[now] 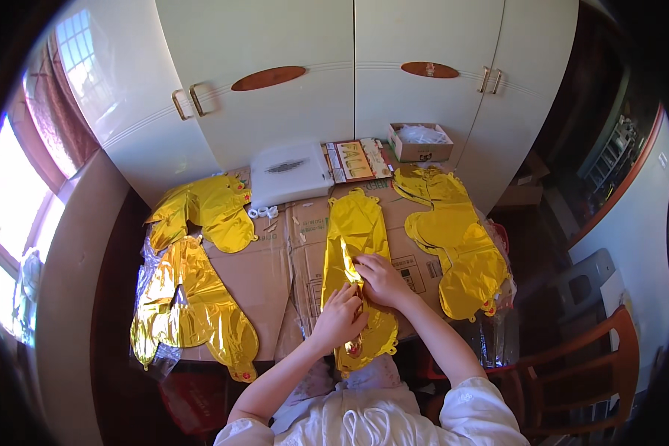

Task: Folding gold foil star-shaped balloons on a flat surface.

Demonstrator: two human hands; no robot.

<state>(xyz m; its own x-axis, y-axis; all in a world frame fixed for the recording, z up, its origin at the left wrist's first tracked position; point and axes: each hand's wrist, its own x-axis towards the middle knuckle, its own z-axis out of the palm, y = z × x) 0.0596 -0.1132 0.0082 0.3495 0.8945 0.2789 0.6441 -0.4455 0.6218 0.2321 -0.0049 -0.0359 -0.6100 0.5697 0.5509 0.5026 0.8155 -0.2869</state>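
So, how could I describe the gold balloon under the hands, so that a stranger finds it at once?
Start from the flattened cardboard spread in front of the white cupboard. Near its middle lies one long, narrow gold foil balloon, uninflated, pointing away from the person. Unlike the wider, curved gold balloons to its left and right, it is straight, and both the left hand and right hand rest on it.

Table, seemingly, flattened cardboard [267, 267] covering it, gold foil balloons [357, 245] on top

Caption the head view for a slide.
Both hands, left hand and right hand, press a flat gold foil balloon on flattened cardboard.
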